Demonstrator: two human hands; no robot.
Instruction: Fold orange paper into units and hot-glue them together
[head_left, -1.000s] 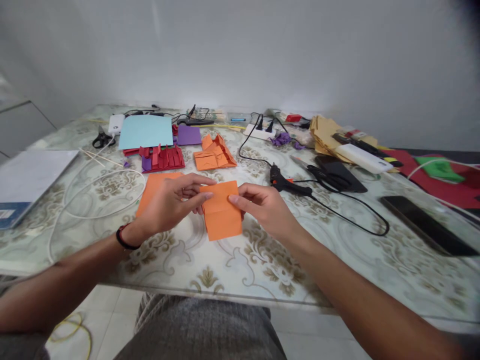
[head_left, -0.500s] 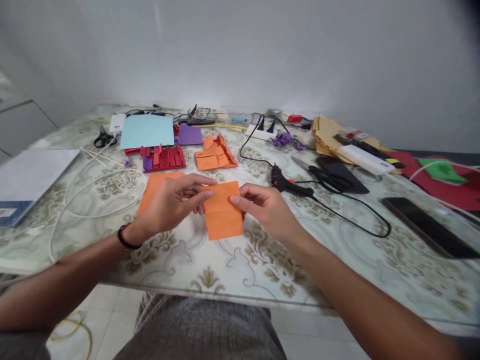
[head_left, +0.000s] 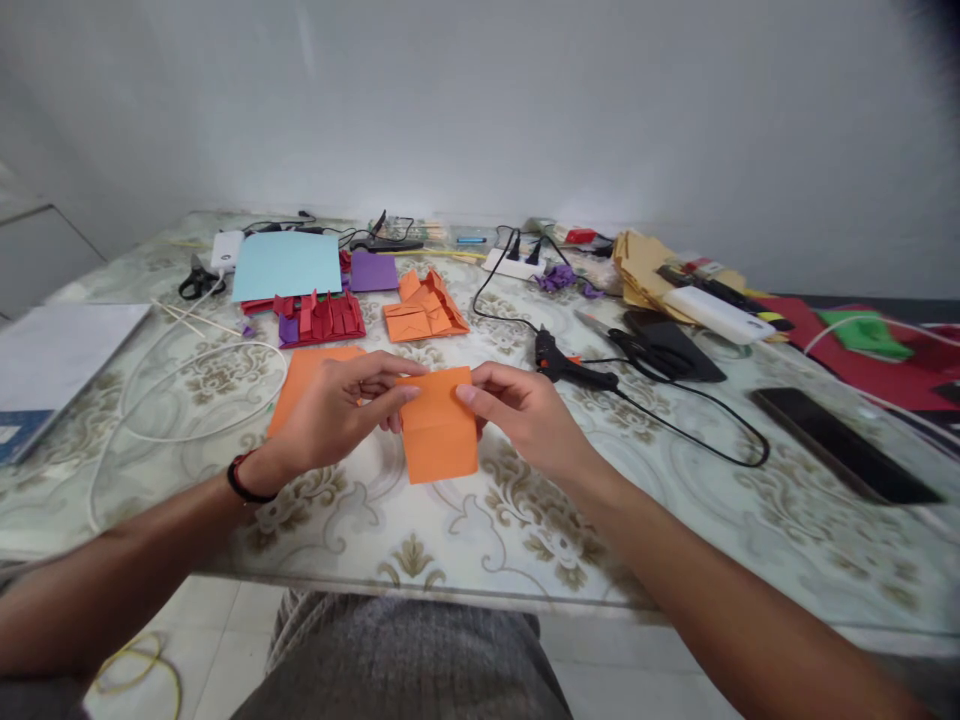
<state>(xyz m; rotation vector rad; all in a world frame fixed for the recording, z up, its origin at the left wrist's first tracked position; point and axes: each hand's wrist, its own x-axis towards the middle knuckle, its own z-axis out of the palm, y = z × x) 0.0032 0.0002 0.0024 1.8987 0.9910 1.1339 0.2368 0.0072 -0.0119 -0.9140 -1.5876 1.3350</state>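
Between my two hands is a small orange sheet of paper (head_left: 440, 440) with a crease across its middle. My left hand (head_left: 349, 405) pinches its upper left edge between thumb and fingers. On the opposite side, my right hand (head_left: 517, 410) grips the upper right edge, thumb on top. Under and beside my left hand lies another orange paper sheet (head_left: 300, 372), partly covered by it. Farther back sit folded orange paper pieces (head_left: 427, 308) and a row of folded red paper pieces (head_left: 322, 316).
A black glue gun (head_left: 566, 365) with its cord lies right of my hands, near black-handled scissors (head_left: 652, 350). A phone (head_left: 840, 440) rests at the right. Light blue paper (head_left: 289, 265) and a purple sheet (head_left: 374, 271) lie behind. A white cable (head_left: 202, 437) loops at left.
The view has shifted slightly, so most things sit a little farther left. Both hands keep hold of the orange paper, with the right thumb still near its upper right edge.
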